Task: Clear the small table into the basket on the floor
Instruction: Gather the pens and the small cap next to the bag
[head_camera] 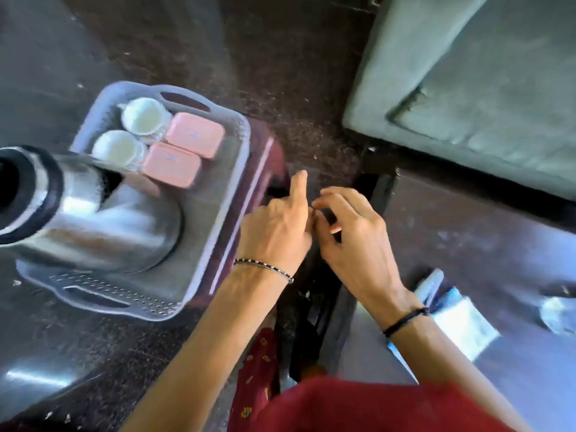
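A grey perforated basket [246, 132] holds two white cups [141, 115] [117, 148], two pink boxes [194, 134] [171, 165] and a tall steel flask [78, 210] standing at its near end. The basket rests on a maroon stool-like piece [268, 157]. My left hand [274, 226] hovers just right of the basket with the index finger straight and the other fingers curled, holding nothing. My right hand [352, 235] is beside it, fingers loosely curled and empty. The fingertips of the two hands nearly touch.
A dark surface [467, 219] at the right carries a blue and white packet [461, 322] and a blurred shiny thing [558, 310]. A grey-green cushion [483, 73] fills the upper right. Dark speckled floor [280, 57] lies beyond the basket.
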